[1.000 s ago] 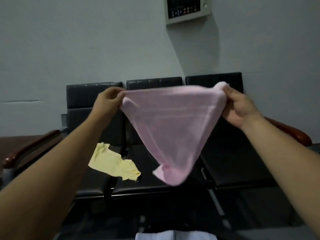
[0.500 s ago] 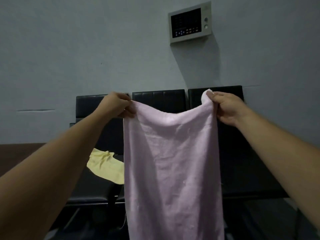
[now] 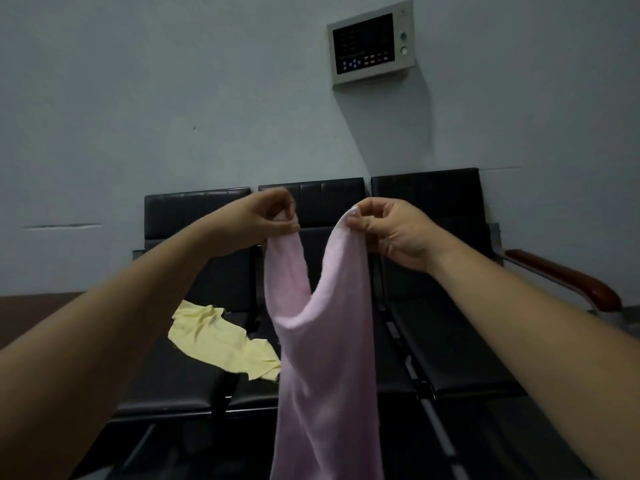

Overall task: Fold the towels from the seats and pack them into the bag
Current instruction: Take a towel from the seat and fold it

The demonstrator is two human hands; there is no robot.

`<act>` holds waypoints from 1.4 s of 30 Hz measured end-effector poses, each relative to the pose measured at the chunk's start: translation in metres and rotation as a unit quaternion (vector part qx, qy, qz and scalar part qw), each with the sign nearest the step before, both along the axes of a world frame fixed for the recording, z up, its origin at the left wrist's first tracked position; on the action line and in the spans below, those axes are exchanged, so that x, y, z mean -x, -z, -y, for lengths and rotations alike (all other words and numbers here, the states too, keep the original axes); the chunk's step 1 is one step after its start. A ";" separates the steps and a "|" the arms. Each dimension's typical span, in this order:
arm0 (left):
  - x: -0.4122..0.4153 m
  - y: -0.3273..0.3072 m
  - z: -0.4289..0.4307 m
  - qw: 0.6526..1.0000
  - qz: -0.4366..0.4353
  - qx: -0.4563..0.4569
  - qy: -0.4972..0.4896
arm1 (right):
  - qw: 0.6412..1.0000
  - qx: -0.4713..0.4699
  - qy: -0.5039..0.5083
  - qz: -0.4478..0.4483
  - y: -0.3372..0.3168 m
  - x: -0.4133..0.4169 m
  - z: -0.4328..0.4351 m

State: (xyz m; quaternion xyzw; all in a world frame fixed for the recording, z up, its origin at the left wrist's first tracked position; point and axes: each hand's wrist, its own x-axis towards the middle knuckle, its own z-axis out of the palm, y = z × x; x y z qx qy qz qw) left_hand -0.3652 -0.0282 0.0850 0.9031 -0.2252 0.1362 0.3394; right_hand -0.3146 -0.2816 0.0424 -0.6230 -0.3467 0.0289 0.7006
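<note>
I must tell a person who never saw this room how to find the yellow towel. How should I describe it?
Find the row of three black seats against the grey wall. On the left seat's cushion, reaching over the gap toward the middle seat, lies the yellow towel, crumpled. It is the only cloth lying on the seats; the pink towel is held up in the air.

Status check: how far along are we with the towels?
Done: nothing visibly; no folded towel or bag is in view. In hand: the pink towel hangs from its top corners, pinched by the left hand and right hand, sagging between them, unfolded. Left: the yellow towel lies crumpled on the seats, then packing both.
</note>
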 end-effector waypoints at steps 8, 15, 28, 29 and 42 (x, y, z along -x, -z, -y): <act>0.001 0.005 0.016 0.998 0.008 -0.001 0.059 | 0.998 -0.014 -0.047 -0.038 0.011 0.003 -0.027; 0.003 0.007 0.021 0.999 0.033 -0.042 0.010 | 0.999 -0.020 -0.005 -0.033 0.017 0.002 -0.033; 0.000 0.031 -0.005 0.963 -0.050 -0.257 -0.072 | 0.984 0.047 0.170 -0.005 0.019 -0.012 0.004; -0.001 0.033 -0.006 0.962 -0.034 -0.260 -0.079 | 0.983 0.061 0.175 0.003 0.020 -0.011 0.004; -0.005 0.043 -0.015 0.997 -0.074 0.030 -0.019 | 0.966 0.105 0.234 0.041 0.018 -0.016 0.024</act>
